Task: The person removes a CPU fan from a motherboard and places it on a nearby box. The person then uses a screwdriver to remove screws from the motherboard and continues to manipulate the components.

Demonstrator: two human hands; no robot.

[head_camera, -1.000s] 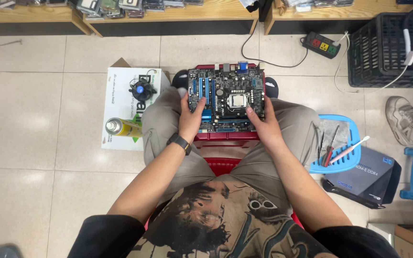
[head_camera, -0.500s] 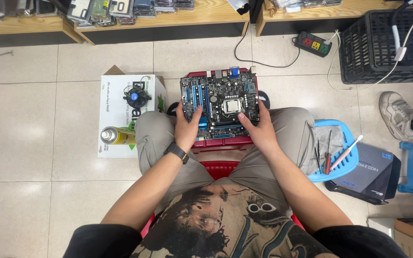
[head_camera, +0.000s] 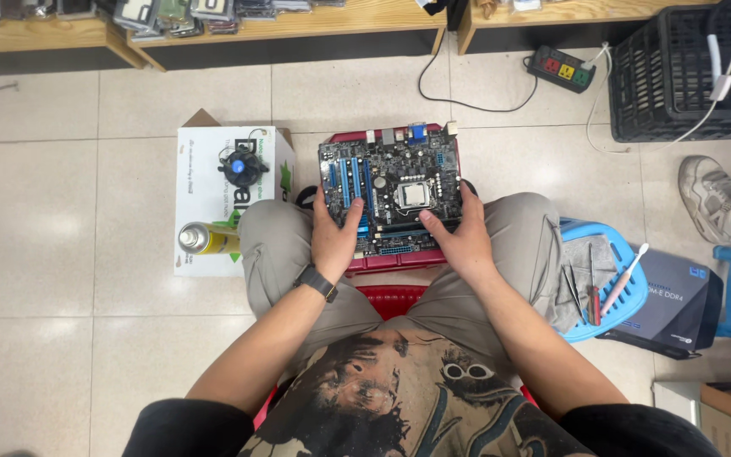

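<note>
Board: a dark rectangular computer motherboard (head_camera: 391, 190) with blue memory slots and a bare silver processor socket at its centre; it lies flat across the seated person's knees, on top of a red plastic tray (head_camera: 399, 261) whose edge shows beneath it.
Left hand: the left hand (head_camera: 334, 237) lies on the board's near-left corner, fingers spread up beside the blue slots and thumb curled over the near edge, clasping the board loosely rather than clenching it.
Right hand: the right hand (head_camera: 461, 239) clasps the board's near-right corner in the same way, fingers along the right edge.
Doing it well: as I judge it, holding by the edges is the right habit; fingertips should stay off the open socket and the slot contacts, and the board should stay level so it does not slide off the tray.
Left of the board: a white cardboard box (head_camera: 213, 228) on the tiled floor, bearing a small black round cooler fan with a blue hub (head_camera: 241, 166) and a yellow spray can with a silver top (head_camera: 206, 239) lying on its side.
Right of the board: a blue plastic stool (head_camera: 628, 296) holding screwdrivers and a white toothbrush (head_camera: 623, 275), just beside the right knee.
Beyond the board: a black power strip (head_camera: 562, 68) near the wooden shelving.
</note>
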